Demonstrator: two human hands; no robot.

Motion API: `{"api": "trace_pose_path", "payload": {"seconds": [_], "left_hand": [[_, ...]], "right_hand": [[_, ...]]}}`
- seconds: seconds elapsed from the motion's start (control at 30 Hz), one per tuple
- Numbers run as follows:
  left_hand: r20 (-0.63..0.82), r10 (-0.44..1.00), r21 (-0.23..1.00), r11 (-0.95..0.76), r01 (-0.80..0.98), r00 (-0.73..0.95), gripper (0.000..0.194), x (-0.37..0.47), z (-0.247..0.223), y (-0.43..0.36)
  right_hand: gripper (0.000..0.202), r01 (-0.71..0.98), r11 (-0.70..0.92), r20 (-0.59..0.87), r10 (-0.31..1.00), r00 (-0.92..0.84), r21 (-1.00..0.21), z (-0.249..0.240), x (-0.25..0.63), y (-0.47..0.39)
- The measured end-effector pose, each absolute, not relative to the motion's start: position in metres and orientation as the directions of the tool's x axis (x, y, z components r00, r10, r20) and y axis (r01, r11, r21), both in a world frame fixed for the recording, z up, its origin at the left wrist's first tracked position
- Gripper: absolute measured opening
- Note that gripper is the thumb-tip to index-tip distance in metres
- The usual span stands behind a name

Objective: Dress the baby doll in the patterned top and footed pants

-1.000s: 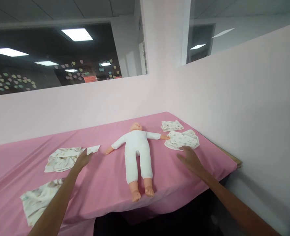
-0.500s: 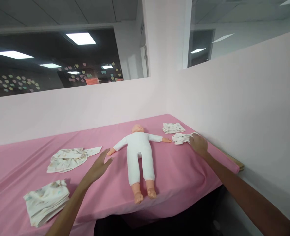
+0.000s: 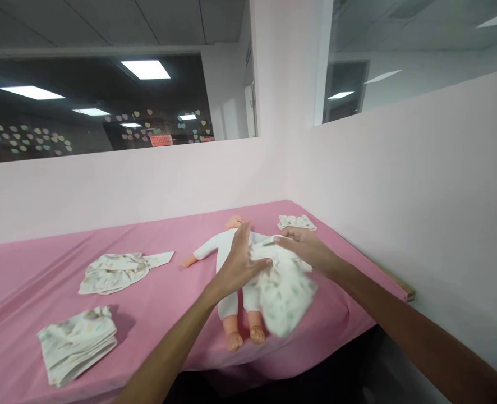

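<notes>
A soft, white baby garment (image 3: 288, 292) with a faint green print hangs blurred over the doll's legs, its kind unclear. On its upper right edge, my right hand (image 3: 303, 244) is closed, pinching the cloth. My left hand (image 3: 240, 258) meets the garment's left edge, with the cloth between thumb and fingers. Below them a baby doll (image 3: 227, 303) in a white bodysuit lies on its back, arms out and feet towards me. My left hand covers part of its chest; the garment hides part of one leg.
A pink cloth (image 3: 156, 336) covers the table. To the left lie a spread printed baby top (image 3: 116, 272) and a folded printed cloth (image 3: 78, 345); another folded cloth (image 3: 297, 222) is at the far right corner. White walls (image 3: 400, 179) border the back and right.
My right hand has lifted the crumpled garment off the table's right side and brought it left over the doll. My left hand has moved right from beside the doll's arm to the garment.
</notes>
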State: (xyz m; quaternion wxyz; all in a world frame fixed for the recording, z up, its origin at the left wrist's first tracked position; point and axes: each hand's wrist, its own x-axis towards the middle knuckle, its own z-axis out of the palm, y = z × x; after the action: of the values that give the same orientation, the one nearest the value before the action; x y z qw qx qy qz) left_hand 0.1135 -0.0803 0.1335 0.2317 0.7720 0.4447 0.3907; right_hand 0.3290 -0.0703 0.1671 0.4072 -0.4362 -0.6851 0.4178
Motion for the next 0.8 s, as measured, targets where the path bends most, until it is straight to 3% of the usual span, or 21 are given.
{"api": "trace_pose_path", "payload": {"seconds": [0.07, 0.17, 0.23, 0.3, 0.37, 0.47, 0.57, 0.67, 0.73, 0.8], "left_hand": [[0.414, 0.834, 0.654, -0.551, 0.519, 0.364, 0.086, 0.120, 0.146, -0.088], [0.337, 0.829, 0.694, -0.540, 0.476, 0.447, 0.054, 0.118, 0.158, -0.102], [0.365, 0.849, 0.713, -0.518, 0.472, 0.381, 0.034, 0.116, 0.161, -0.109], [0.445, 0.863, 0.716, -0.504, 0.484, 0.241, 0.026, 0.114, 0.161, -0.112], [0.511, 0.856, 0.720, -0.476, 0.504, 0.078, 0.023, 0.112, 0.162, -0.110], [0.551, 0.824, 0.700, -0.371, 0.611, -0.132, 0.023, 0.105, 0.164, -0.104], [0.581, 0.789, 0.630, -0.280, 0.724, -0.201, 0.022, 0.098, 0.166, -0.098], [0.592, 0.789, 0.622, -0.317, 0.716, -0.164, 0.025, 0.097, 0.167, -0.097], [0.580, 0.800, 0.673, -0.365, 0.643, -0.153, 0.029, 0.098, 0.169, -0.100], [0.555, 0.817, 0.730, -0.386, 0.564, -0.159, 0.033, 0.098, 0.171, -0.104]], "right_hand": [[0.034, 0.173, 0.230, 0.145, 0.905, -0.399, -0.958, 0.178, 0.320, -0.082], [0.034, 0.097, 0.175, 0.111, 0.878, -0.465, -0.980, 0.189, 0.315, -0.090], [0.033, 0.057, 0.162, 0.117, 0.876, -0.468, -0.985, 0.193, 0.312, -0.092], [0.033, 0.020, 0.194, 0.168, 0.896, -0.411, -0.981, 0.192, 0.307, -0.094], [0.038, 0.036, 0.285, 0.265, 0.925, -0.273, -0.958, 0.185, 0.302, -0.099], [0.041, 0.213, 0.456, 0.461, 0.887, -0.031, -0.864, 0.166, 0.297, -0.116], [0.028, 0.382, 0.586, 0.619, 0.784, -0.045, -0.715, 0.144, 0.293, -0.138], [0.028, 0.399, 0.598, 0.589, 0.792, -0.161, -0.695, 0.127, 0.288, -0.143], [0.033, 0.352, 0.518, 0.493, 0.854, -0.165, -0.780, 0.118, 0.285, -0.133], [0.024, 0.297, 0.436, 0.396, 0.899, -0.186, -0.850, 0.111, 0.282, -0.120]]}}
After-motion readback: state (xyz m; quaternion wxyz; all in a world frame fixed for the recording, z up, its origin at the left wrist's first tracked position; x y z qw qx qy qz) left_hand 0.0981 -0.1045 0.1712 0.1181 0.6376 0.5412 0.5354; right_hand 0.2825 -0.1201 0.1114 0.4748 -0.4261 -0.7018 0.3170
